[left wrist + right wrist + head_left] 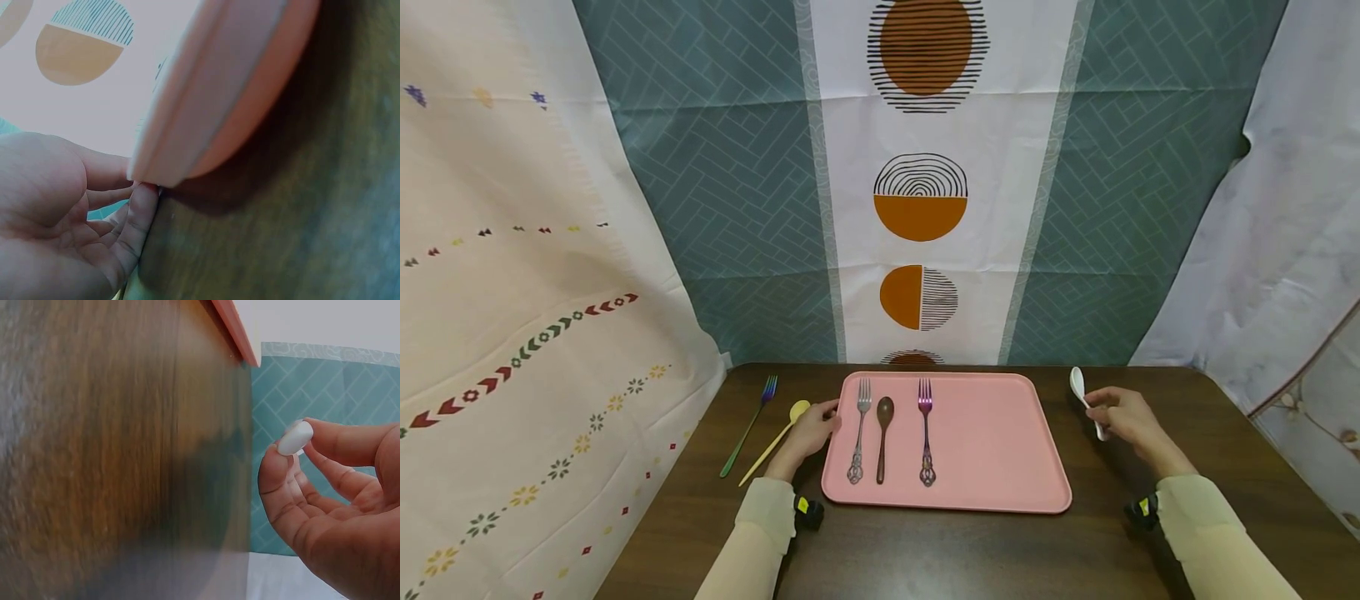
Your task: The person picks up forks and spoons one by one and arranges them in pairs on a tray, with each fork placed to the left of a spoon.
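My left hand (811, 432) pinches the left edge of the pink tray (992, 442), thumb and fingers meeting at the rim in the left wrist view. On the tray lie a silver fork (863, 398), a brown spoon (885, 412) and a purple fork (925, 398), side by side toward its left half. Right of the tray, my right hand (1126, 414) grips a white spoon (1077, 382) by its handle, bowl pointing away from me. In the right wrist view, thumb and fingertips pinch the white spoon's handle end (295, 439) above the table.
Left of my left hand, a yellow spoon (799, 410) and a blue-green fork (768, 390) lie on the dark wooden table (940, 554). A patterned curtain (752, 217) hangs behind the table's far edge, with pale cloths at both sides.
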`<state>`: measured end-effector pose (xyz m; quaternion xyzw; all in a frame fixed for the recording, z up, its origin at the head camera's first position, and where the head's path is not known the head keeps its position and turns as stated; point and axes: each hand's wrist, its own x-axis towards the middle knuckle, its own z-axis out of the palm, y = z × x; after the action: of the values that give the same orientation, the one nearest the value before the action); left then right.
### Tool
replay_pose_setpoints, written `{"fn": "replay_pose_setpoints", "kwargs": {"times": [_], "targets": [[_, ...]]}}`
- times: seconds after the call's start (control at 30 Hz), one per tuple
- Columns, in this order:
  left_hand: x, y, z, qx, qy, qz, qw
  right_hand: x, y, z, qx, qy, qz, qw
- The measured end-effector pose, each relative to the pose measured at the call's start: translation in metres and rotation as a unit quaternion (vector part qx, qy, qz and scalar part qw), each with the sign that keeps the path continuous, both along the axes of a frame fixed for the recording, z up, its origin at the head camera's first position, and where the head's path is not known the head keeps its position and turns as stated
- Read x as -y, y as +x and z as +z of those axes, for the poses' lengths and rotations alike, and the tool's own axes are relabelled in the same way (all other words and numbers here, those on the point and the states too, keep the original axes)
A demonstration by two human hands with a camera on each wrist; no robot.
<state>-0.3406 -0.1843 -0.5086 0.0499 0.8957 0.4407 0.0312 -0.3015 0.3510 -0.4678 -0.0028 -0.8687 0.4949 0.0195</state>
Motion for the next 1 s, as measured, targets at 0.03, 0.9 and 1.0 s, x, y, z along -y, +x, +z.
{"fn": "replay_pose_setpoints", "kwargs": {"times": [0.03,0.9,1.0], "targets": [[0.000,0.000,0.000,0.000,0.001,-0.001,1.0000,0.001,0.000,0.000,0.001,0.001,0.001,1.0000],[-0.001,0.001,0.003,-0.003,-0.009,-0.003,1.0000,0.035,-0.004,0.005,0.017,-0.043,0.051,0.9976],[-0.002,0.002,0.004,0.000,-0.012,0.000,0.9999,0.044,-0.004,0.006,0.019,-0.045,0.063,0.9968]]}}
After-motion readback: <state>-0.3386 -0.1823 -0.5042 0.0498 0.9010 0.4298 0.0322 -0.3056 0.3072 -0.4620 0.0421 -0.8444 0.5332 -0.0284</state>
